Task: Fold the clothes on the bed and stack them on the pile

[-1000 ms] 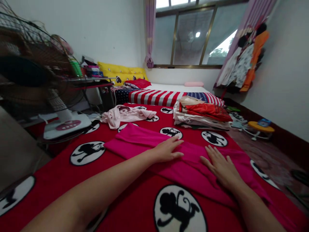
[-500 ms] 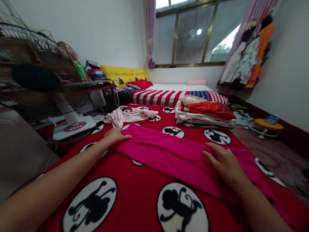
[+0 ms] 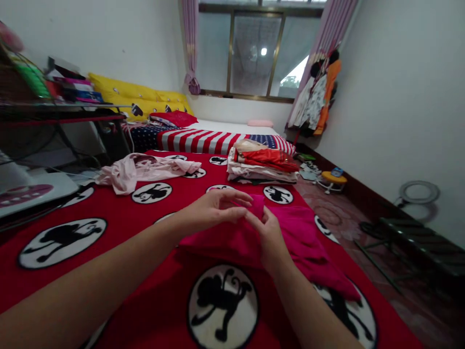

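A bright pink garment lies folded over on the red blanket with black monkey prints. My left hand pinches a folded edge of the pink cloth and holds it above the pile. My right hand meets it from the right, its fingers closed on the same fold. Both forearms reach in from the bottom of the view.
A crumpled pale pink garment lies at the far left of the blanket. A stack of folded clothes sits behind, near a striped flag cover. A fan base stands left; a low rack and stool are on the right.
My left hand carried the pink garment's left end rightward over the rest, folding it. My right hand came up to meet it. The view swung to the right.
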### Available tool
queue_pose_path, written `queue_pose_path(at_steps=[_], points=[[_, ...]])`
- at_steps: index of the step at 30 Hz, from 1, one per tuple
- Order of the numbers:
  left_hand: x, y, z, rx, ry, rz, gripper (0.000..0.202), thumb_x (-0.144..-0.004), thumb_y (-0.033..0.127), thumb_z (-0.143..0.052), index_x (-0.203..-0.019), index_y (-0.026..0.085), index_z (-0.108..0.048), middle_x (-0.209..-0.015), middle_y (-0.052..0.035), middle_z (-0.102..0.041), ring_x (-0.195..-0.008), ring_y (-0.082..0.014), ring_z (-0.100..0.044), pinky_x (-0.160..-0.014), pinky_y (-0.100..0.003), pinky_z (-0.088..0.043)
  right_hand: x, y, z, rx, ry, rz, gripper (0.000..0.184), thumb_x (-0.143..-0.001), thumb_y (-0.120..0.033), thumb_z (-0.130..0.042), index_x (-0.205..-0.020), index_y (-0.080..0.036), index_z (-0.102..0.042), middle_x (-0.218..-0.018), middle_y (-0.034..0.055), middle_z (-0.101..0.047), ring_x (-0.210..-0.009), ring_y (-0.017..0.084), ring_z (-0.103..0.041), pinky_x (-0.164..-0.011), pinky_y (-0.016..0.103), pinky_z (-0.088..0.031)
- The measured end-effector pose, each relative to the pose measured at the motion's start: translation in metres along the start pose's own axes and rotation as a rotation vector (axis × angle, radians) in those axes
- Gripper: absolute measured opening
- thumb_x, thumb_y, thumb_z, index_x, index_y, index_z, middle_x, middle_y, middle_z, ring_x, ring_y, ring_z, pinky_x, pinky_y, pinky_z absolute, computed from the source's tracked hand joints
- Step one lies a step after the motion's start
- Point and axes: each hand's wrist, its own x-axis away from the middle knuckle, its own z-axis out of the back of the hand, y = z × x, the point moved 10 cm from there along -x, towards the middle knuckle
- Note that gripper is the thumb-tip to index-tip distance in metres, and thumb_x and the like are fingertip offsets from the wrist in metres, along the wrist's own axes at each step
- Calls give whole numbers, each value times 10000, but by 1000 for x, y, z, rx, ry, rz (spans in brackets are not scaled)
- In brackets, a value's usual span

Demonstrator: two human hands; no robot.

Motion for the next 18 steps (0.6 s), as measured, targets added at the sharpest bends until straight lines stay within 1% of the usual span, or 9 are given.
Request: queue_pose_path(at_steps=[2, 4, 7, 9, 12, 14, 15, 16, 18], points=[[-5, -14, 17, 2, 191, -8, 427, -733, 441, -710, -1042, 149, -666, -1021, -109, -702, -908, -224, -667, -725, -308, -538, -11, -7, 34, 44, 139, -32, 375, -566, -250, -766, -913, -169, -650, -829, 38, -737, -753, 214, -692, -739, 340, -546], [-4, -31, 39, -27, 366, -20, 422, -722, 461, -705, -995, 141, -674, -990, -108, -708, -888, -225, -667, -730, -318, -536, -20, -30, 73, 96, 280, 24, 329, -508, -186, -730, -826, -167, -650, -721, 5, -718, -637, 179, -662, -650, 297, -535], [0, -56, 59, -120, 500, -21, 411, -671, 456, -725, -945, 152, -690, -990, -103, -711, -912, -240, -659, -787, -349, -526, -24, -76, 120, 203, 387, 157, 413, -488, -179, -687, -900, -186, -662, -735, -12, -716, -609, 169, -641, -597, 277, -515], [-1, -72, 64, -191, 516, 16, 414, -638, 448, -733, -928, 155, -693, -963, -96, -715, -902, -244, -659, -811, -361, -520, -21, -93, 149, 359, 441, 140, 501, -508, -209, -671, -1008, -193, -664, -785, 6, -727, -624, 190, -648, -590, 296, -514], [-5, -92, 59, -230, 463, 81, 451, -618, 446, -727, -954, 149, -676, -946, -87, -713, -840, -231, -666, -783, -351, -524, -12, -110, 186, 874, 563, 85, 410, -552, -223, -635, -951, -168, -714, -795, 62, -733, -692, 238, -664, -630, 327, -508], [-7, -93, 55, -269, 435, 77, 465, -637, 448, -711, -989, 150, -659, -968, -86, -706, -829, -221, -667, -774, -335, -522, -10, -115, 193, 1240, 562, 84, 307, -577, -215, -616, -852, -165, -742, -782, 89, -733, -753, 270, -670, -685, 344, -496], [-7, -92, 53, -311, 430, 78, 481, -650, 455, -702, -1020, 152, -650, -981, -87, -701, -819, -217, -666, -762, -328, -521, -10, -115, 193, 1353, 546, 95, 291, -591, -216, -612, -843, -167, -748, -787, 95, -734, -780, 280, -671, -710, 350, -491], [-6, -91, 51, -368, 424, 91, 511, -663, 468, -695, -1065, 157, -636, -983, -86, -697, -799, -214, -665, -740, -321, -518, -11, -114, 193, 1403, 535, 105, 296, -606, -223, -609, -860, -165, -750, -799, 98, -736, -800, 286, -672, -725, 354, -490], [-4, -90, 48, -498, 404, 141, 611, -667, 506, -697, -1167, 170, -595, -944, -76, -694, -731, -209, -656, -671, -305, -502, -10, -115, 192, 1336, 546, 120, 338, -621, -237, -615, -922, -149, -742, -839, 99, -739, -824, 281, -675, -726, 347, -499]])
